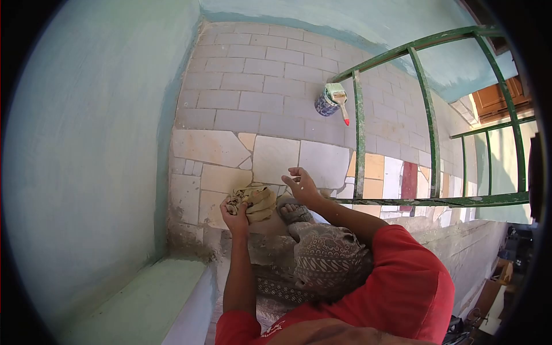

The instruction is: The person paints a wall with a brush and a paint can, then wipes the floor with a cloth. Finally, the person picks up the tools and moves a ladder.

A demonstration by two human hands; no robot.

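A crumpled yellow-green cloth (261, 204) is bunched in my left hand (234, 219), whose fingers close round its left side above the patchwork tiles. To the right of the cloth, my right hand (305, 188) holds nothing; its fingers are bent with the thumb and forefinger apart. My sandalled foot (296, 211) rests between the two hands. Farther off on the grey tiles stands a small paint can (326, 106) with pale paint at its rim. Across its top lies a paintbrush (339, 99) with a red-tipped handle.
A green metal ladder-like frame (359, 135) with paint spots fills the right side, close to my right forearm. On the left rises a pale blue-green wall (103, 132), with a painted ledge (155, 296) below it. Assorted objects lie at the far lower right.
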